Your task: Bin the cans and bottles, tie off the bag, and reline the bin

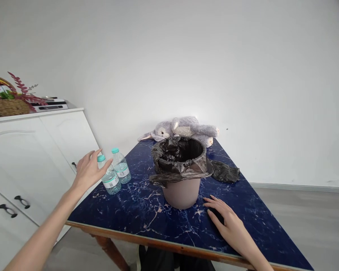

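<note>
My left hand is raised at the table's left side, thumb and fingers apart around the teal cap of the nearer water bottle; whether it touches the cap I cannot tell. Just behind stands a second water bottle, also with a teal cap and part full. My right hand lies on the tabletop with its fingers stretched out, holding nothing. Left of its fingertips stands a trash can, brownish-pink, lined with a black plastic bag folded over the rim.
The blue marble-patterned table has a wooden edge. A grey plush toy lies at the far end by the wall. Another piece of black plastic spreads right of the can. A white cabinet bearing a flower basket stands left.
</note>
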`<state>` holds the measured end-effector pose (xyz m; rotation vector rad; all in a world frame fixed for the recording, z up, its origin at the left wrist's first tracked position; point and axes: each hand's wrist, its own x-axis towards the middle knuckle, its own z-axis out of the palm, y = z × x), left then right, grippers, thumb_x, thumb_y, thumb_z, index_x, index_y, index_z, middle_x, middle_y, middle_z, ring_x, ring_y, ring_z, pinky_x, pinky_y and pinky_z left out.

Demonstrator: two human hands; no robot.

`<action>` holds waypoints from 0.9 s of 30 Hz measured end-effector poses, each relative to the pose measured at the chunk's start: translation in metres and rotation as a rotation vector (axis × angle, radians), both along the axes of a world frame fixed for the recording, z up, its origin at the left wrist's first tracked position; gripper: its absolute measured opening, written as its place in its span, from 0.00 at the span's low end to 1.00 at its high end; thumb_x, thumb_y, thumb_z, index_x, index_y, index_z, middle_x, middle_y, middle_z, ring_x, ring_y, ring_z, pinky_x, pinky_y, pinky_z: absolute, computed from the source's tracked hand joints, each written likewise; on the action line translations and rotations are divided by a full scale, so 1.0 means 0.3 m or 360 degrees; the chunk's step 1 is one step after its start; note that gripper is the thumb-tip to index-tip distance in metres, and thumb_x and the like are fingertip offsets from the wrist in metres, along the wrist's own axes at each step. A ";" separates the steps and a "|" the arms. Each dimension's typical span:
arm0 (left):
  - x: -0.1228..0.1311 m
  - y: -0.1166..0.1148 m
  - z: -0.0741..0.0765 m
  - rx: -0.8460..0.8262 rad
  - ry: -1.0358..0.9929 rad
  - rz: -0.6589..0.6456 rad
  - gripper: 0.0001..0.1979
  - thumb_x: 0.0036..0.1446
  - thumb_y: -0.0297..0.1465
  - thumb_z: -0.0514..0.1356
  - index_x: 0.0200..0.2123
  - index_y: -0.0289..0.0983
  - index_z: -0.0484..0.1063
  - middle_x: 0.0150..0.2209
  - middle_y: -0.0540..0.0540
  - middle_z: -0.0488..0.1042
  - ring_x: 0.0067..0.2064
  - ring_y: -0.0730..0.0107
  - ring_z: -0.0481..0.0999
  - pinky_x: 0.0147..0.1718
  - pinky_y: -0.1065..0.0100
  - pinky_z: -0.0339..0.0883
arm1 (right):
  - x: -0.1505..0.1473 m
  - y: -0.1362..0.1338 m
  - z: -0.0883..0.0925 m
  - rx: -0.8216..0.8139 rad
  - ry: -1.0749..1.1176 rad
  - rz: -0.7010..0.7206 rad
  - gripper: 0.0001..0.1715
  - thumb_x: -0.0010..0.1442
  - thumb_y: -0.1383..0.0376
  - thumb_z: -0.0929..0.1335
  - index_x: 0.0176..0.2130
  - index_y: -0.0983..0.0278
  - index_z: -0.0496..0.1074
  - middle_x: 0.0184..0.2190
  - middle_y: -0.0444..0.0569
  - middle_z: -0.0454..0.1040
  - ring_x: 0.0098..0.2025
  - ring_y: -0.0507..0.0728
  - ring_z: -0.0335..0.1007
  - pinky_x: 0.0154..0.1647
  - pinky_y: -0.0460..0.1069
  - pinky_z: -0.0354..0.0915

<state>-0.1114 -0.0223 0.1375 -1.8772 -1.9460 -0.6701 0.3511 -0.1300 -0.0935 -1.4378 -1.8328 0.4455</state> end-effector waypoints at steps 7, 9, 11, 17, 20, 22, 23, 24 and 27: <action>0.027 -0.076 -0.010 -0.0127 0.0003 0.0190 0.27 0.69 0.49 0.46 0.58 0.36 0.68 0.47 0.33 0.81 0.46 0.41 0.82 0.38 0.55 0.72 | -0.001 -0.001 0.000 -0.0003 0.0008 -0.0001 0.23 0.75 0.51 0.61 0.56 0.54 0.78 0.65 0.47 0.74 0.73 0.67 0.60 0.74 0.70 0.58; 0.080 -0.147 0.037 -0.0088 0.0074 0.0250 0.24 0.71 0.49 0.45 0.54 0.39 0.69 0.45 0.36 0.82 0.43 0.40 0.82 0.35 0.54 0.72 | -0.002 0.001 0.001 0.0004 0.0012 0.0000 0.22 0.75 0.52 0.61 0.56 0.54 0.79 0.64 0.47 0.74 0.73 0.67 0.61 0.74 0.70 0.58; 0.152 -0.235 0.098 0.0123 0.0098 0.0233 0.23 0.72 0.49 0.46 0.54 0.41 0.68 0.47 0.38 0.81 0.43 0.41 0.82 0.37 0.51 0.74 | -0.003 0.002 0.001 0.0006 0.0012 -0.0004 0.22 0.74 0.52 0.61 0.55 0.54 0.79 0.64 0.47 0.75 0.72 0.67 0.61 0.74 0.70 0.59; 0.418 -0.425 0.264 0.1246 -0.0396 -0.0940 0.15 0.68 0.39 0.62 0.56 0.49 0.68 0.52 0.51 0.78 0.53 0.56 0.83 0.58 0.46 0.76 | -0.003 0.001 -0.005 0.0052 0.0013 0.0006 0.22 0.74 0.53 0.62 0.55 0.55 0.79 0.64 0.48 0.75 0.72 0.66 0.62 0.74 0.69 0.58; 0.525 -0.399 0.288 0.1042 -0.0404 -0.1463 0.14 0.68 0.32 0.64 0.54 0.49 0.68 0.51 0.51 0.79 0.54 0.59 0.82 0.57 0.47 0.77 | -0.002 0.002 -0.009 0.0042 0.0019 0.0014 0.22 0.75 0.52 0.61 0.55 0.55 0.79 0.64 0.48 0.75 0.72 0.66 0.62 0.73 0.69 0.59; 0.581 -0.342 0.279 0.0779 -0.0433 -0.1603 0.14 0.69 0.30 0.63 0.55 0.48 0.67 0.54 0.49 0.79 0.57 0.60 0.80 0.58 0.50 0.77 | -0.003 0.005 -0.012 0.0034 0.0023 0.0011 0.22 0.74 0.52 0.62 0.55 0.55 0.79 0.64 0.47 0.75 0.72 0.66 0.62 0.73 0.69 0.59; 0.603 -0.307 0.268 0.0614 -0.0443 -0.1623 0.13 0.70 0.31 0.62 0.55 0.47 0.67 0.55 0.48 0.79 0.58 0.60 0.80 0.58 0.51 0.77 | -0.003 0.007 -0.013 0.0034 0.0024 0.0009 0.22 0.74 0.52 0.62 0.55 0.54 0.79 0.64 0.47 0.75 0.72 0.66 0.62 0.73 0.69 0.59; 0.622 -0.271 0.254 0.0446 -0.0442 -0.1617 0.13 0.71 0.33 0.61 0.56 0.46 0.67 0.56 0.46 0.79 0.58 0.59 0.80 0.57 0.52 0.77 | -0.002 0.008 -0.014 0.0036 0.0024 0.0009 0.21 0.74 0.52 0.62 0.55 0.54 0.79 0.64 0.47 0.75 0.72 0.66 0.62 0.73 0.69 0.59; 0.646 -0.178 0.211 -0.0067 -0.0296 -0.1556 0.13 0.73 0.40 0.58 0.57 0.45 0.70 0.59 0.43 0.77 0.58 0.56 0.79 0.55 0.52 0.77 | -0.001 0.011 -0.016 0.0038 0.0017 0.0016 0.21 0.74 0.53 0.61 0.54 0.55 0.79 0.63 0.48 0.76 0.72 0.66 0.62 0.74 0.70 0.58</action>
